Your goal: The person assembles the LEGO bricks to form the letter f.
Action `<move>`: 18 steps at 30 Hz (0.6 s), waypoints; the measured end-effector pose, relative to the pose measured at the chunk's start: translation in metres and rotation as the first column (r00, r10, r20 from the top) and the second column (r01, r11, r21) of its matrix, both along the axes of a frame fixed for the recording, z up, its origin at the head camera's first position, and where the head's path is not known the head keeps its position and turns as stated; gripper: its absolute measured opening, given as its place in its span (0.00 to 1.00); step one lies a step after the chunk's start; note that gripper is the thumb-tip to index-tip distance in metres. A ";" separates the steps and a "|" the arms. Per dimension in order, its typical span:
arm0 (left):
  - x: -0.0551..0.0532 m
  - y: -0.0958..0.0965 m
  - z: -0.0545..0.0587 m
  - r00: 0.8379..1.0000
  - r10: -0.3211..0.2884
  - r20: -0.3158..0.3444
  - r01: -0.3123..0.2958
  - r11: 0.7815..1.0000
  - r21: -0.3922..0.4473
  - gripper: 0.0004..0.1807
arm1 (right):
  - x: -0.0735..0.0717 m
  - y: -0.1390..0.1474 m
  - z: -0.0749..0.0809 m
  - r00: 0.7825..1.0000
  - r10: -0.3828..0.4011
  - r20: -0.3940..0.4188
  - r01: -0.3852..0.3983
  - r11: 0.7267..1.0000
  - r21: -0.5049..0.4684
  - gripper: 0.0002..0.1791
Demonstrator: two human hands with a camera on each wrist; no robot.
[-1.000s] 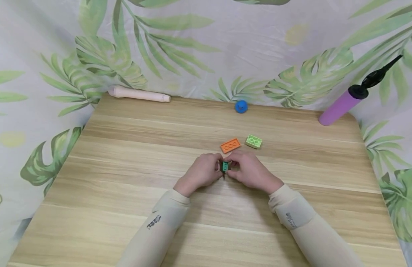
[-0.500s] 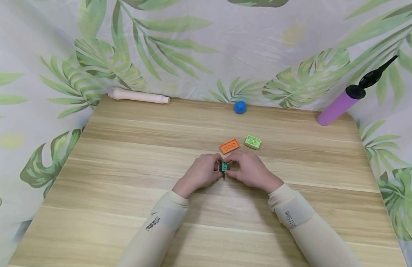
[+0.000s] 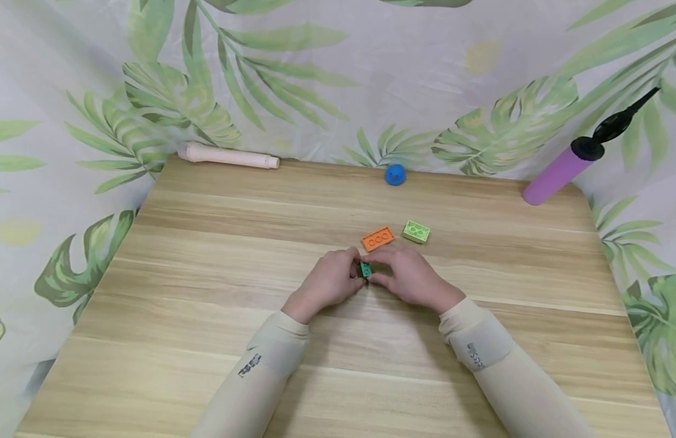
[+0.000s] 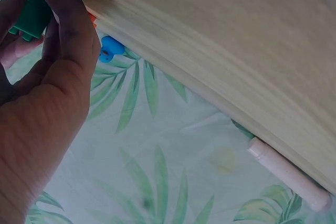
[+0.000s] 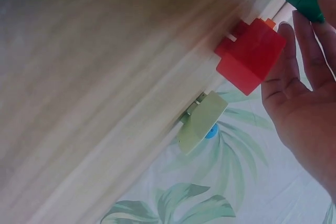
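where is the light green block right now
In the head view, the light green block lies on the wooden table right of centre, just right of the orange block and beyond the right hand.

passage: leftward tabletop (image 3: 206, 274); obstacles: orange brick (image 3: 378, 239), lime brick (image 3: 417, 232) ahead; red brick (image 5: 251, 56) near right hand (image 3: 407, 277)

My table (image 3: 168, 292), wood-grain top. On it: orange block (image 3: 378, 238), hollow side up; lime block (image 3: 416, 232) just beside, same way up. Blue toy (image 3: 395, 175) near back edge, pale pink tube (image 3: 230, 156) along it to my left, purple pump (image 3: 557, 176) at my right back corner. Red block (image 5: 251, 59), contact with wood unclear.
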State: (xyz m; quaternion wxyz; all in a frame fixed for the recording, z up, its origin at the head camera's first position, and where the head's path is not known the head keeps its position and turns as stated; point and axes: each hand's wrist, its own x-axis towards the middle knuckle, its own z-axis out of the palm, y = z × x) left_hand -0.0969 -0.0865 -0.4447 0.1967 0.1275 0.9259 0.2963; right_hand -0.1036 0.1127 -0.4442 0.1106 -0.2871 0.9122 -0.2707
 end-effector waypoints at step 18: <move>0.002 -0.001 0.001 1.000 -0.018 0.009 0.018 1.000 0.000 0.16 | -0.010 0.037 0.020 0.984 -0.157 0.089 0.170 0.972 -0.163 0.28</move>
